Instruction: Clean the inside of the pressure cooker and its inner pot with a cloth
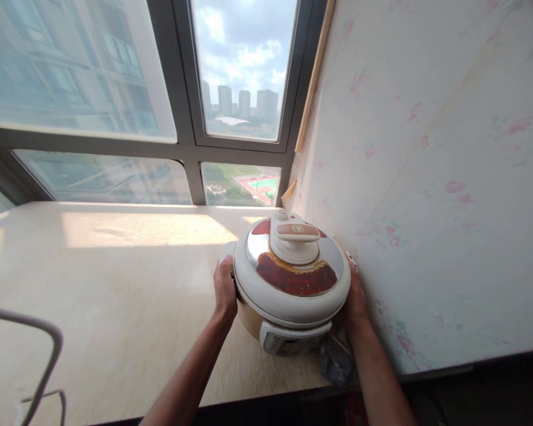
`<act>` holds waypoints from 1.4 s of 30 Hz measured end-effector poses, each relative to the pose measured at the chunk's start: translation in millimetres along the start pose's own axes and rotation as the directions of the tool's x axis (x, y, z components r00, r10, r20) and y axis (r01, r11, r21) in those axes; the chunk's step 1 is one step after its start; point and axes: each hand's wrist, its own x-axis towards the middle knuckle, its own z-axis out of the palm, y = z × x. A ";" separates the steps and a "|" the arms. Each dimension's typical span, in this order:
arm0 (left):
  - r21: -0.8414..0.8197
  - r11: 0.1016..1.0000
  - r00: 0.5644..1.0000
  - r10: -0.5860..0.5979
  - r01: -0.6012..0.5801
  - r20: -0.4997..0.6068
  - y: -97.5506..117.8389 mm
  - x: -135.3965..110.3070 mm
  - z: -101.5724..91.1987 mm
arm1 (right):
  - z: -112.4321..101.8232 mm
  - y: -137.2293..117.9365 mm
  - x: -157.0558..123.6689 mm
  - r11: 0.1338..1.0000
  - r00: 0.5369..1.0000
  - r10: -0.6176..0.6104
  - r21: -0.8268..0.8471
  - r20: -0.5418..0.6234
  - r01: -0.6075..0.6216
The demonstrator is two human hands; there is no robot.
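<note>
An electric pressure cooker point(293, 310) is between my hands, at the right end of the window sill by the wall. Its white lid carries a metal plate with brown-red patches and a pinkish handle point(297, 232). A control panel on the front faces me. My left hand point(225, 284) grips the cooker's left side, near the side handle, with the fingers partly hidden. My right hand point(356, 293) is closed at the right side, its fingers mostly behind the rim. Whether the base rests on the sill or is slightly raised, I cannot tell.
Under the cooker's front right lies a dark crumpled plastic bag point(336, 362). The pale sill point(128, 296) runs left below the framed window point(244, 145). A flowered wall point(448, 177) stands close on the right. A grey bent tube point(48, 325) rises at the lower left.
</note>
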 end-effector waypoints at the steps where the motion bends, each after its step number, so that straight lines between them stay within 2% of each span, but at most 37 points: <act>1: -0.029 0.999 0.999 -0.012 0.013 0.043 -1.3 1.2 -2.4 | -4.3 -2.8 -3.6 0.998 0.998 0.062 0.009 0.012 -0.062; 3: -0.084 0.996 0.991 -0.017 0.029 0.133 -3.0 3.5 -9.4 | -14.5 -10.6 -13.8 0.992 0.992 0.128 0.000 0.001 -0.128; 5: -0.100 0.995 0.983 0.004 0.014 0.183 -3.9 5.0 -20.6 | -23.4 -20.3 -27.5 0.991 0.993 0.120 -0.056 -0.013 -0.120; 7: -0.071 0.997 0.986 0.006 0.005 0.165 -4.8 5.6 -36.8 | -26.5 -30.3 -44.9 0.987 0.994 0.028 -0.155 -0.107 -0.044; 8: -0.040 0.999 0.990 -0.012 0.018 0.142 -5.6 5.5 -46.8 | -24.5 -34.7 -55.1 0.976 0.981 -0.080 -0.216 -0.175 0.041; 9: 0.001 0.999 0.993 -0.040 0.040 0.115 -6.7 5.0 -58.1 | -19.9 -38.2 -66.5 0.950 0.948 -0.217 -0.275 -0.234 0.149; 11: 0.110 0.991 0.994 -0.086 0.078 0.070 -10.1 2.9 -83.4 | -3.7 -40.7 -92.6 0.858 0.822 -0.483 -0.350 -0.301 0.376; 12: 0.168 0.982 0.994 -0.096 0.086 0.055 -12.3 1.4 -97.1 | 7.3 -39.0 -106.8 0.810 0.761 -0.573 -0.349 -0.305 0.470; 13: 0.221 0.971 0.994 -0.103 0.092 0.041 -14.9 -0.3 -111.2 | 19.6 -34.9 -121.4 0.771 0.719 -0.633 -0.322 -0.288 0.549; 14: 0.261 0.960 0.993 -0.111 0.100 0.027 -17.7 -2.3 -125.5 | 32.9 -28.5 -135.8 0.739 0.705 -0.672 -0.276 -0.227 0.615; 15: 0.293 0.950 0.993 -0.119 0.110 0.014 -20.6 -4.2 -139.7 | 46.9 -19.8 -149.6 0.721 0.718 -0.688 -0.211 -0.105 0.660; 16: 0.319 0.941 0.993 -0.120 0.114 -0.001 -23.5 -6.1 -153.4 | 61.4 -9.4 -162.2 0.712 0.724 -0.685 -0.136 0.078 0.689; 17: 0.335 0.935 0.993 -0.114 0.113 -0.015 -26.1 -7.9 -166.4 | 76.2 2.4 -173.2 0.734 0.719 -0.642 -0.058 0.268 0.677; 18: 0.347 0.932 0.995 -0.100 0.104 -0.028 -28.4 -9.5 -178.1 | 91.0 15.1 -182.2 0.767 0.683 -0.578 0.014 0.447 0.641; 19: 0.359 0.930 0.997 -0.077 0.083 -0.030 -30.2 -10.8 -188.3 | 105.5 28.1 -188.8 0.807 0.652 -0.514 0.056 0.557 0.588; 21: 0.381 0.924 0.999 -0.032 0.032 -0.008 -32.0 -12.4 -203.1 | 131.7 54.2 -194.5 0.875 0.619 -0.377 0.045 0.689 0.482; 22: 0.389 0.921 1.000 -0.018 0.013 0.011 -32.2 -12.6 -207.4 | 142.5 66.9 -193.8 0.904 0.620 -0.302 0.012 0.724 0.427; 24: 0.392 0.920 1.000 -0.008 -0.003 0.027 -31.5 -12.5 -210.7 | 158.0 91.1 -186.5 0.957 0.685 -0.143 -0.078 0.714 0.281; 27: 0.358 0.934 1.000 0.007 0.001 -0.022 -30.7 -12.1 -208.5 | 166.0 122.0 -169.8 0.989 0.820 0.064 -0.146 0.569 0.024; 29: 0.331 0.944 0.998 0.029 -0.007 -0.062 -30.9 -13.0 -207.1 | 164.0 136.2 -161.7 0.989 0.868 0.134 -0.122 0.479 -0.086; 31: 0.314 0.949 0.995 0.050 -0.021 -0.086 -31.8 -14.4 -207.5 | 159.5 144.0 -159.3 0.986 0.880 0.162 -0.102 0.447 -0.129; 35: 0.340 0.940 0.995 0.060 -0.031 -0.076 -34.4 -15.9 -210.5 | 151.5 145.0 -166.2 0.983 0.857 0.170 -0.142 0.486 -0.114; 42: 0.355 0.934 0.999 -0.031 0.042 -0.035 -32.3 -16.6 -209.7 | 152.2 133.4 -171.0 0.983 0.839 0.171 -0.145 0.517 -0.111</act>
